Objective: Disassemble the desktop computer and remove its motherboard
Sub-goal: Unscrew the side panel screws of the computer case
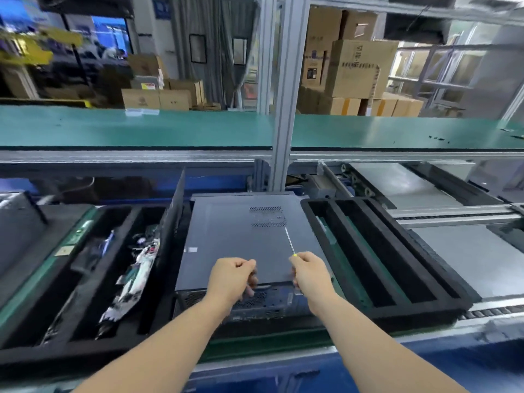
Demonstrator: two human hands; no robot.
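Note:
A dark grey desktop computer case (235, 239) lies flat in front of me, side panel up, its perforated rear face toward me. My left hand (232, 277) curls over the near edge of the side panel, fingers gripping it. My right hand (310, 275) rests at the same edge further right and holds a screwdriver (289, 241) whose thin metal shaft points away over the panel. A vent grille (266, 217) sits near the panel's far right part.
A black foam tray (377, 256) with long empty slots lies to the right. To the left, another black tray (85, 268) holds boards in bags, and a removed side panel (173, 222) stands upright beside the case. A green shelf (136, 129) runs above.

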